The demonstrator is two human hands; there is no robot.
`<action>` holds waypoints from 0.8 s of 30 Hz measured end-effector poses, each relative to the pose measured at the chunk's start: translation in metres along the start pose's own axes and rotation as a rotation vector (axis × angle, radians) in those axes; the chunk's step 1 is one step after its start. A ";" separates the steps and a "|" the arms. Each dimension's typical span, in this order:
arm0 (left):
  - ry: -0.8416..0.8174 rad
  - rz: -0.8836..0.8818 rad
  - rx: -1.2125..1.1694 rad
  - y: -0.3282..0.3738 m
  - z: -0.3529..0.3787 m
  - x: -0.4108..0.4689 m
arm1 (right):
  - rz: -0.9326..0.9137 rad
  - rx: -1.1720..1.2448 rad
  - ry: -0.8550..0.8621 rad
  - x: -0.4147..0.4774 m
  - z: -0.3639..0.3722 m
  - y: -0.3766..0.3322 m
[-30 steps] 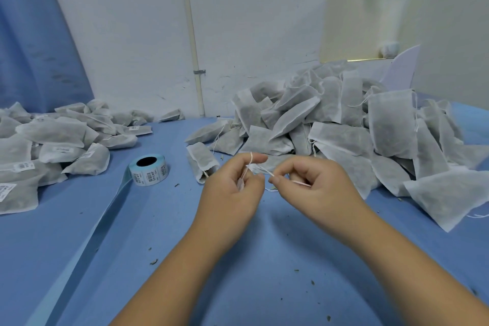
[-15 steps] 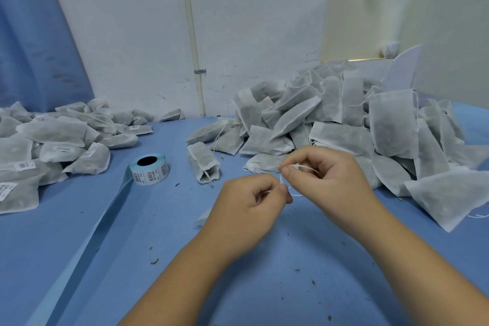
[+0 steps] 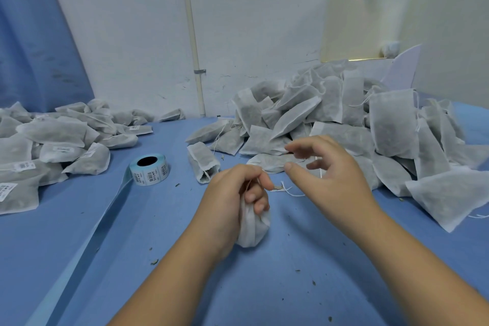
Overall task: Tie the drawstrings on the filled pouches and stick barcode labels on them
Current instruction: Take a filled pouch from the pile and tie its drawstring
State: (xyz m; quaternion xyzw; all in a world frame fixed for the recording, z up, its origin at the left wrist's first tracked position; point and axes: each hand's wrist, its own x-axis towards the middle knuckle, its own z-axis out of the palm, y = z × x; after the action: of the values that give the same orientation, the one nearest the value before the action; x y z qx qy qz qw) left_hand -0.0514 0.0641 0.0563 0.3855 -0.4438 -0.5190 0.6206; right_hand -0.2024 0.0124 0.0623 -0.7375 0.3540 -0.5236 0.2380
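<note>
With the left hand grasping the pouch and the right hand grip released, the drawstring may slip loose.

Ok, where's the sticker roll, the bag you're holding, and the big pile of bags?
barcode label roll [image 3: 150, 176], head view, its printed side.
pouch [image 3: 251, 231], head view, its bulging bottom end.
pile of pouches [image 3: 391, 124], head view, a tall upright pouch.

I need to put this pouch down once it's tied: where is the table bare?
Bare blue table lies near, between the liner strip trailing from the label roll and the left hand, and behind the roll toward the wall. Crowded: the labelled pile far left, the big heap right.
</note>
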 end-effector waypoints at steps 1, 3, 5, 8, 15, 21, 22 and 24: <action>-0.002 -0.009 -0.020 0.000 0.000 0.000 | -0.003 0.054 -0.010 -0.001 0.000 -0.003; -0.007 -0.015 -0.024 0.000 -0.001 0.001 | 0.009 0.169 -0.075 -0.004 0.001 -0.008; -0.017 -0.010 -0.015 -0.001 -0.002 0.001 | 0.023 0.222 -0.177 -0.007 0.003 -0.011; -0.048 0.017 0.031 -0.002 -0.003 0.001 | 0.044 0.242 -0.300 -0.010 0.004 -0.013; -0.128 0.069 0.198 -0.004 -0.009 0.002 | 0.165 0.291 -0.398 -0.006 -0.001 -0.011; -0.164 0.031 0.260 -0.002 -0.009 0.001 | 0.212 0.311 -0.444 -0.005 -0.001 -0.013; -0.166 0.019 0.265 -0.001 -0.009 0.001 | 0.209 0.303 -0.448 -0.005 -0.001 -0.013; -0.173 -0.002 0.268 0.000 -0.008 0.000 | 0.206 0.290 -0.461 -0.005 -0.002 -0.013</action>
State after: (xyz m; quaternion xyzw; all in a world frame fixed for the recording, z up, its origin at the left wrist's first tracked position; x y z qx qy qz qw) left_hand -0.0436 0.0643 0.0538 0.4191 -0.5606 -0.4869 0.5225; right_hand -0.2015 0.0247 0.0688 -0.7555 0.2853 -0.3605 0.4668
